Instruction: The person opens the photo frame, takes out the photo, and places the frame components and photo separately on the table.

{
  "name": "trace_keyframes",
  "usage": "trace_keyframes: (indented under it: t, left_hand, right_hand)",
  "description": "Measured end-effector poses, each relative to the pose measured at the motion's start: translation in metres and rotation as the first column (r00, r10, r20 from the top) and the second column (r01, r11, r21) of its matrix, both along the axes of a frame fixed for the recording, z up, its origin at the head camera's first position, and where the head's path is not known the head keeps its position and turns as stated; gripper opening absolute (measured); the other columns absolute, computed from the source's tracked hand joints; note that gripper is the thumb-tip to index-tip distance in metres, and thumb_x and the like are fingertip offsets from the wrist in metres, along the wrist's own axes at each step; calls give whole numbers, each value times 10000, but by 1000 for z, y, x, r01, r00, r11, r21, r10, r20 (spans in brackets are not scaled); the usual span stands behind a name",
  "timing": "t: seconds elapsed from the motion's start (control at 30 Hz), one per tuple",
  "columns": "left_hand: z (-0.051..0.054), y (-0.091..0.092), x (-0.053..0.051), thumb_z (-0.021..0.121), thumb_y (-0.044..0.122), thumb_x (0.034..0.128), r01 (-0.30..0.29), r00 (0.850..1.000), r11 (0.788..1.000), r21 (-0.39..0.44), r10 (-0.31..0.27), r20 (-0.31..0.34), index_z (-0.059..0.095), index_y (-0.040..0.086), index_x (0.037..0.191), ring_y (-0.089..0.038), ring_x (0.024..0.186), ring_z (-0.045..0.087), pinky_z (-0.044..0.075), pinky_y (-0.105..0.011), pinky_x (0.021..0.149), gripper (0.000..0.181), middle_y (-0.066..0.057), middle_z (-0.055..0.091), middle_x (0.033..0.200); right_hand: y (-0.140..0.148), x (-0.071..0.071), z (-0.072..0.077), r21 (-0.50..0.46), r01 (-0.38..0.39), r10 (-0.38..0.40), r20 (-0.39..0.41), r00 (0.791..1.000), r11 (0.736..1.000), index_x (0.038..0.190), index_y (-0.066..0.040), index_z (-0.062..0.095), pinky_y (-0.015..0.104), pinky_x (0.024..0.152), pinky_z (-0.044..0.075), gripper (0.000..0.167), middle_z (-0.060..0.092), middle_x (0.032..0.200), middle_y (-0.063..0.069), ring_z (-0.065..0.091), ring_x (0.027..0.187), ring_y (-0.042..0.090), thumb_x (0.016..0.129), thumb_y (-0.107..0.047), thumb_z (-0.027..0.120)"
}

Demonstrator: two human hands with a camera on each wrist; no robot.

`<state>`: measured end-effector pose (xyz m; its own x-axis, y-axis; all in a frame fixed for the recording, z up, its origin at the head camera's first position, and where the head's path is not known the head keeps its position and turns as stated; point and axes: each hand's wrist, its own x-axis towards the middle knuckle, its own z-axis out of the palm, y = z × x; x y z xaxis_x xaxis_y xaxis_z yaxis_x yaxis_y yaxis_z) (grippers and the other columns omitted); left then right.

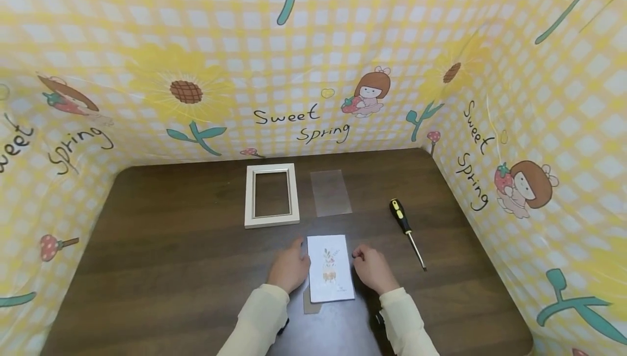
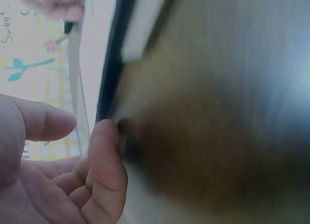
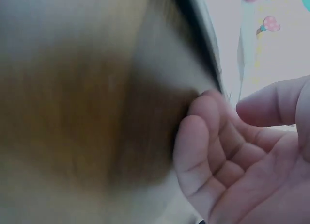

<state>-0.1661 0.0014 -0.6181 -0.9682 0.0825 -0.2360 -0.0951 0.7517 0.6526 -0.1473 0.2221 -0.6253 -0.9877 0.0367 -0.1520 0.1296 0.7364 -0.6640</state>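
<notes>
A white card with a small floral print lies on a dark-edged board, close to the person. From beneath its lower left corner a brown flap sticks out. The left hand is at the card's left edge; in the left wrist view its fingertips touch the board's dark edge, thumb apart from them. By the right edge is the right hand, its fingers loosely bent. In the right wrist view those fingertips meet the edge, and the thumb stands off.
A cream picture frame lies farther back on the brown table, left of a clear sheet. To the right is a screwdriver with a black and yellow handle. Yellow checked cloth walls the back and sides.
</notes>
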Motion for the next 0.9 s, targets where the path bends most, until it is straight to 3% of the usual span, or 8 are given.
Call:
trace_keyframes:
  t: [0.07,0.23,0.5,0.7,0.8,0.9]
  left_hand:
    - [1,6,5,610,185,978,-9,1000,1000,30,8,10,455,-16,1474,-420,1151,623,480,-559,950,557,-247,639,1276]
    - [4,22,13,619,169,973,-28,999,996,85,29,-16,421,-71,1472,-443,1196,589,450,-554,993,588,-285,600,1316]
    - [-1,36,15,631,135,964,-51,999,988,149,53,-6,412,-62,1479,-436,1244,556,424,-539,1030,593,-272,572,1364]
    - [-5,44,12,738,214,910,-124,992,984,127,122,23,605,-22,1221,-355,968,667,506,-513,853,412,-196,693,1081]
    - [-6,45,12,756,196,895,-134,991,983,126,132,18,620,-20,1098,-287,828,635,508,-485,772,326,-141,671,942]
    - [-7,44,16,755,156,894,-131,991,982,133,131,10,619,-25,1062,-254,789,607,506,-466,754,282,-115,642,897]
  right_hand:
    - [-3,3,1,3,25,-25,17,1000,1000,1007,-39,672,399,702,486,111,647,887,66,562,758,209,958,-84,583]
    - [-8,9,4,3,51,-51,40,998,999,1141,-4,664,466,784,517,230,682,1015,129,603,848,253,977,-158,611]
    - [-5,15,8,23,69,-70,53,996,997,1245,24,644,533,870,510,323,681,1149,190,632,960,304,972,-144,608]
    - [-3,17,11,56,75,-78,47,996,996,1286,45,626,570,915,486,370,659,1215,237,631,1046,354,966,-142,611]
    - [-4,20,11,81,86,-90,47,995,993,1290,36,624,552,892,500,380,669,1194,222,635,995,329,963,-157,624]
    - [-6,24,9,108,80,-84,35,996,991,1280,35,627,534,855,515,380,683,1154,209,639,937,304,953,-160,643]
